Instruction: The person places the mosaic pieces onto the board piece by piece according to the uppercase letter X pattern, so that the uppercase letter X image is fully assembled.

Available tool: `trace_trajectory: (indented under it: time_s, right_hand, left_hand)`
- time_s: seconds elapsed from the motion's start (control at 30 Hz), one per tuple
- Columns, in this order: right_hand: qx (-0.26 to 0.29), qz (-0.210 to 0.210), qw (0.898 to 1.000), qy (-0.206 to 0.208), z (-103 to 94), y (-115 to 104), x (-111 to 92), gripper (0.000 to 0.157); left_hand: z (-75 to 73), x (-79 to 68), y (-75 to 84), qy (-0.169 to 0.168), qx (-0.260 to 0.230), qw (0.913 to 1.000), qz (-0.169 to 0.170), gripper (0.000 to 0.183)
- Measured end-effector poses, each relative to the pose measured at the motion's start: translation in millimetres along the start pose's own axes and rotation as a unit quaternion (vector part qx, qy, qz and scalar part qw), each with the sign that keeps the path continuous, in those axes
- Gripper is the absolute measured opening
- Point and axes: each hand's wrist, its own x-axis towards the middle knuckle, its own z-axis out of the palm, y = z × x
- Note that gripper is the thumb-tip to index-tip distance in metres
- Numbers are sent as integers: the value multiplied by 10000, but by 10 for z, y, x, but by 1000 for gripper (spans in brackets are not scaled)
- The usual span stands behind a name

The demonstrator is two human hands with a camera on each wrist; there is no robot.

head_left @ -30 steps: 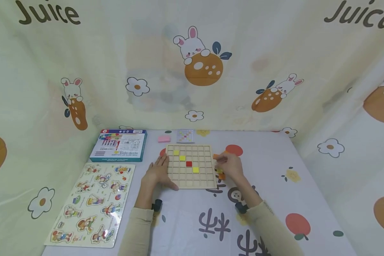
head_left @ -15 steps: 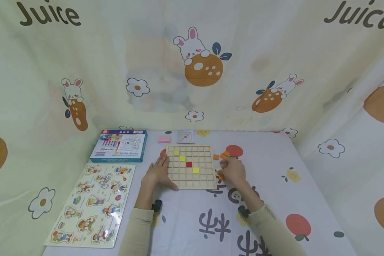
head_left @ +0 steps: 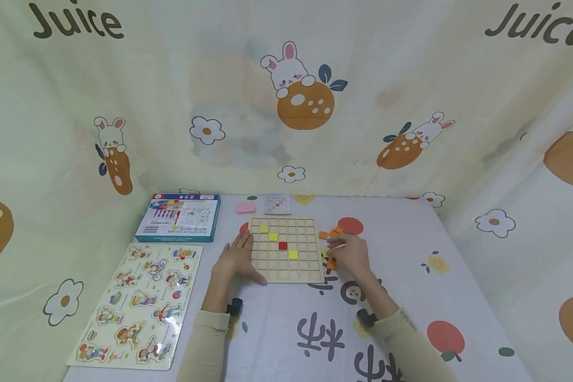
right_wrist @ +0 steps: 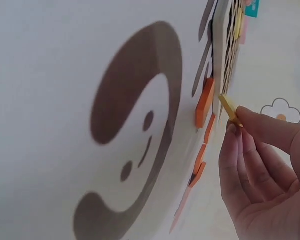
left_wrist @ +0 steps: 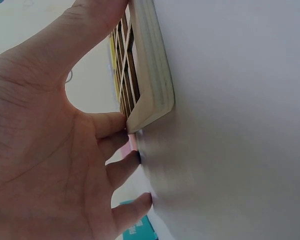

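A wooden grid board (head_left: pixel 305 269) lies at the table's middle, with a diagonal of yellow tiles (head_left: pixel 293 254) and one red tile (head_left: pixel 283 245) in its cells. My left hand (head_left: pixel 235 262) rests at the board's left side, fingers extended along that edge and thumb at the near-left corner. In the left wrist view, the fingertips sit right by the board's corner (left_wrist: pixel 152 107). Just right of the board, my right hand (head_left: pixel 353 255) pinches a yellow tile (right_wrist: pixel 230 109) between thumb and fingertips. Loose orange tiles (head_left: pixel 331 264) lie around that hand.
Behind the board are a pink block (head_left: pixel 245 208) and a small pattern card (head_left: pixel 277 204). A flat printed box (head_left: pixel 179 218) stands at the back left. In front of it lies a picture puzzle board (head_left: pixel 138 307). More orange tiles (head_left: pixel 336 231) lie beyond my right hand.
My right hand has drawn back toward me and slightly right from the far orange tiles, uncovering them, and now holds a yellow tile. The left hand and board stay put.
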Motion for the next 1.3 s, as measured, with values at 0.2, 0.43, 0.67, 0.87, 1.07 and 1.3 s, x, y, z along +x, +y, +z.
trace_trajectory:
  time_s: [0.2,0.43,0.67,0.87,1.07,1.3]
  right_hand:
    - [365,42,9992,-148,30,-64,-19,26]
    - [516,29,9969,-599,167,-126,-77,25]
    - [447,-44,9961,-756,309,-148,-140,23]
    - [311,67,9960,-841,344,-202,-162,21]
    - [126,-89,9970,-758,378,-227,-157,22]
    - [85,-103,9969,-775,373,-205,-146,24]
  left_hand:
    - [-19,-6,11,21,-12,10000,0,145]
    - [-20,-10,14,-43,-18,10000,0,145]
    - [-17,-11,27,-55,-24,10000,-3,144]
    - [-17,-28,38,-64,-15,10000,21,142]
    - [-23,-33,33,-71,-1,10000,9,142]
    - [-6,-20,18,-14,49,10000,43,143]
